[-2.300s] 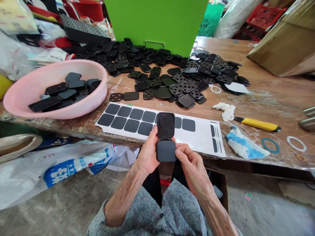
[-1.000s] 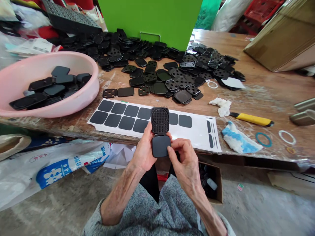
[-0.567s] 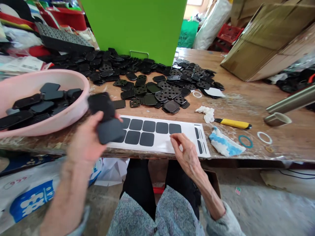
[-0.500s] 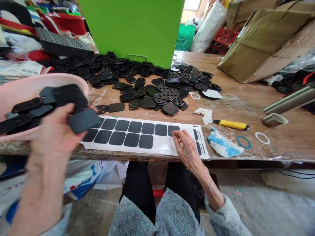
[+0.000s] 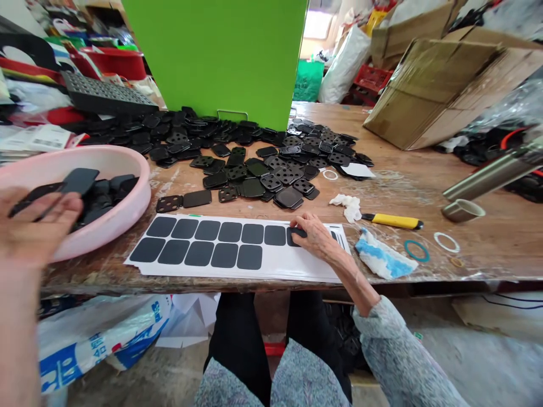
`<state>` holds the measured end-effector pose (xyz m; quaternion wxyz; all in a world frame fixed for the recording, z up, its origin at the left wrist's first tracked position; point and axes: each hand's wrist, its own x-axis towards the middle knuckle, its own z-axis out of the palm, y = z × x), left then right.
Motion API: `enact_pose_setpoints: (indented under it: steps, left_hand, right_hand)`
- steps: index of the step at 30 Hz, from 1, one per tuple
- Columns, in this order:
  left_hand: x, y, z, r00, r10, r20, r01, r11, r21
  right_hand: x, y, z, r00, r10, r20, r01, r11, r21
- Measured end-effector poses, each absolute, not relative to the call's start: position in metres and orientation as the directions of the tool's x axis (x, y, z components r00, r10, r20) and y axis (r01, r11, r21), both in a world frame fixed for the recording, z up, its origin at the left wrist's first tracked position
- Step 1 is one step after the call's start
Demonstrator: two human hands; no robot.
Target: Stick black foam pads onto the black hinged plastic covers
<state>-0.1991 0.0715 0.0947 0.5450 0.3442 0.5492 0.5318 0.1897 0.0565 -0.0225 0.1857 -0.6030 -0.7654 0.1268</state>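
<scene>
My left hand (image 5: 46, 217), partly blurred, is over the left side of a pink basin (image 5: 142, 195). Its fingers are stretched out and hold nothing that I can see. Black flat pieces (image 5: 80, 181) lie heaped inside the basin. On the table in front of me is a white sheet (image 5: 280, 263) bearing two rows of black rounded-square stickers (image 5: 230, 232). My right hand (image 5: 316, 234) rests at the sheet's right part, its thumb and fingertips closed at the edge of the last sticker in the upper row (image 5: 293, 236). That sticker is partly hidden by the fingers.
Many black hinged pieces (image 5: 254, 169) are piled before a green panel (image 5: 220, 62). To the right lie a yellow-handled cutter (image 5: 394, 221), crumpled tissue (image 5: 350, 208), a blue-white wad (image 5: 384, 254), rings (image 5: 416, 250) and a metal cup (image 5: 463, 210). A cardboard box (image 5: 436, 90) stands behind.
My left hand has let go of the black pieces into the basin and drawn back left. My right hand stays at the same sticker, its fingers now at that sticker's edge. The view has shifted slightly.
</scene>
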Motion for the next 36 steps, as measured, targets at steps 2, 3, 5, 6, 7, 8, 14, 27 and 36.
enact_pose_setpoints:
  steps: [2,3,5,6,7,8,14,27,36]
  left_hand:
    - [-0.155,0.055,0.074,-0.186,0.98,-0.065,-0.096,0.048,0.994]
    - [-0.128,0.047,0.061,-0.136,0.99,0.033,0.034,-0.028,0.999]
    - [-0.072,0.034,0.031,0.157,0.979,0.131,0.303,-0.174,0.937]
    - [-0.046,0.03,0.016,0.317,0.931,0.18,0.394,-0.302,0.868]
    - [-0.024,0.027,0.002,0.439,0.872,0.216,0.471,-0.428,0.771]
    - [-0.007,0.026,-0.011,0.488,0.849,0.204,0.56,-0.484,0.672]
    - [0.014,0.03,-0.037,0.543,0.835,0.093,0.758,-0.534,0.373]
    - [0.013,0.03,-0.033,0.541,0.837,0.08,0.737,-0.517,0.435]
    - [0.014,0.029,-0.029,0.537,0.842,0.052,0.749,-0.504,0.431]
  right_hand:
    - [0.192,0.061,-0.021,-0.25,0.962,0.107,0.866,0.272,-0.42]
    - [0.192,0.064,-0.02,-0.273,0.957,0.098,0.86,0.288,-0.42]
    - [0.194,0.068,-0.018,-0.308,0.948,0.081,0.854,0.314,-0.416]
    - [0.194,0.071,-0.017,-0.321,0.944,0.074,0.852,0.323,-0.412]
    - [0.195,0.073,-0.016,-0.332,0.941,0.068,0.852,0.33,-0.407]
    - [0.195,0.074,-0.015,-0.341,0.938,0.062,0.852,0.336,-0.401]
    - [0.193,0.079,-0.012,-0.368,0.928,0.055,0.866,0.364,-0.342]
    - [0.183,0.067,-0.01,-0.394,0.91,0.132,0.899,0.411,-0.153]
    - [0.188,0.064,-0.02,-0.425,0.897,0.121,0.879,0.441,-0.18]
